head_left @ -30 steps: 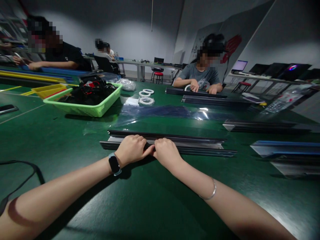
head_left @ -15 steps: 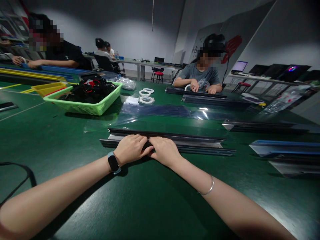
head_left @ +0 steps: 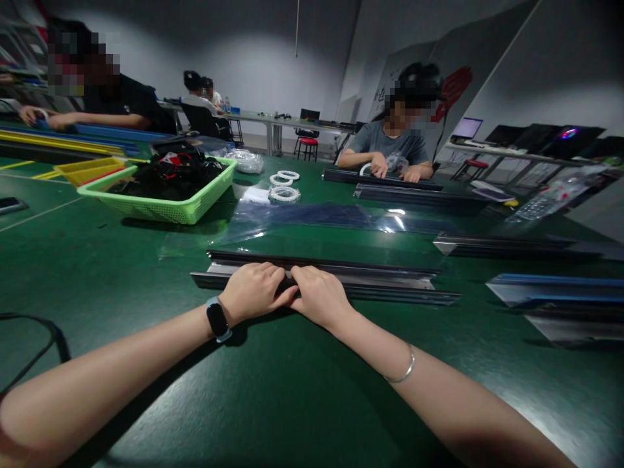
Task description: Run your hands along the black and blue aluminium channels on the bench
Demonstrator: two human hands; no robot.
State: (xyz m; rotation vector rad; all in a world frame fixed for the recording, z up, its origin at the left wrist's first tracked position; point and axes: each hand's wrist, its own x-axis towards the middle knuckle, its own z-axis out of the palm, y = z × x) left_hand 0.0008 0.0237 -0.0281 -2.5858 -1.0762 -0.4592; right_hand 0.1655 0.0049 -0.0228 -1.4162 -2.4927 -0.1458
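Observation:
A long black channel-shaped profile point(head_left: 390, 281) with a pale inner face lies crosswise on the green table point(head_left: 273, 403). Near its middle, my left hand point(head_left: 256, 290) grips the near edge, fingers curled over into the channel and thumb along the front. My right hand point(head_left: 319, 296) holds it just beside, in the same way, and the two thumbs meet. The fingertips are partly hidden inside the channel. Behind the profile lies a sheet of clear plastic film point(head_left: 312, 216).
A green basket point(head_left: 190, 209) of black items stands back left, with white tape rings point(head_left: 284, 194) beside it. More black profiles point(head_left: 517, 246) and a blue profile point(head_left: 560, 289) lie at right. A person's hands point(head_left: 379, 166) work across the table.
Both hands keep their place on the profile, with only a slight shift of the fingers. The view has moved a little, shifting the basket slightly left.

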